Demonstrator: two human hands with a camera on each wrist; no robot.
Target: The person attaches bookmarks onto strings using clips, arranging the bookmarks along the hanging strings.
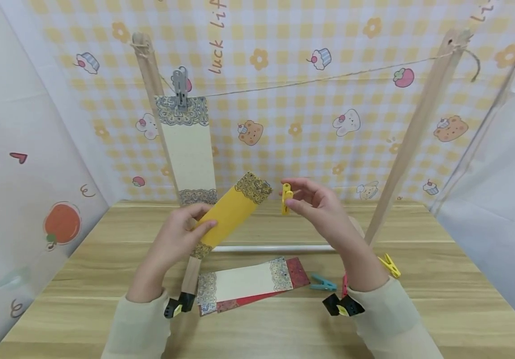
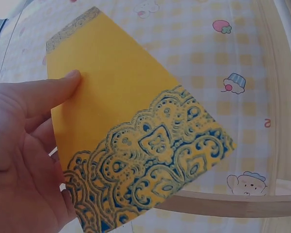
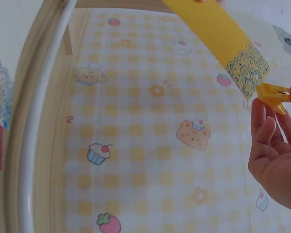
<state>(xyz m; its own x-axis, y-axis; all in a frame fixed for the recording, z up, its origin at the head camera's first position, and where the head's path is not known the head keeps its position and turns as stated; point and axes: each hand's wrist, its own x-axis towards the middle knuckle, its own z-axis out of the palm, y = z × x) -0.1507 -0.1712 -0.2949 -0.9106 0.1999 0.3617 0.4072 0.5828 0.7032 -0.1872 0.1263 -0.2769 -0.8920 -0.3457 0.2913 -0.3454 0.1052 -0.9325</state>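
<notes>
Cloth (image 1: 19, 149) w/ red fruit print (image 1: 62, 223) stands far L; next, L wooden post (image 1: 148, 70), string (image 1: 311, 81) tied near its top & running off R. Just R of post, grey clip (image 1: 180, 89) on string grips hanging card (image 1: 188, 157), cream mid-part, patterned bands at top & bottom, slightly tilted. L hand (image 1: 181, 232), near that card's lower end, pinches yellow card (image 1: 232, 212): thumb on the front face, other fingers mostly hidden behind, so can't tell if spread or together. Yellow card is mid-air above table (image 1: 91, 264), btwn the hands, tilted w/ upper end pointing up & R; dark lacy pattern on both ends. Nearer the viewer, cream card (image 1: 253, 284) lies atop a small overlapping pile, red card (image 1: 299, 272) poking out R & along lower edge. White rod (image 1: 279, 248) runs behind pile, crosswise. R of yellow card's tip, w/ small gap btwn, R hand (image 1: 322, 204) pinches yellow clothespin (image 1: 286, 198) btwn thumb & fingertips, pin approx upright in head view; lower fingers bent, a bit apart in R wrist view. Below R hand, on table: teal clip (image 1: 323, 283), then pink clip (image 1: 345, 285) partly hidden by forearm. R wooden post (image 1: 419, 129) leans, string tied near top; 2nd yellow pin (image 1: 390, 266) lies on table just R of forearm.
</notes>
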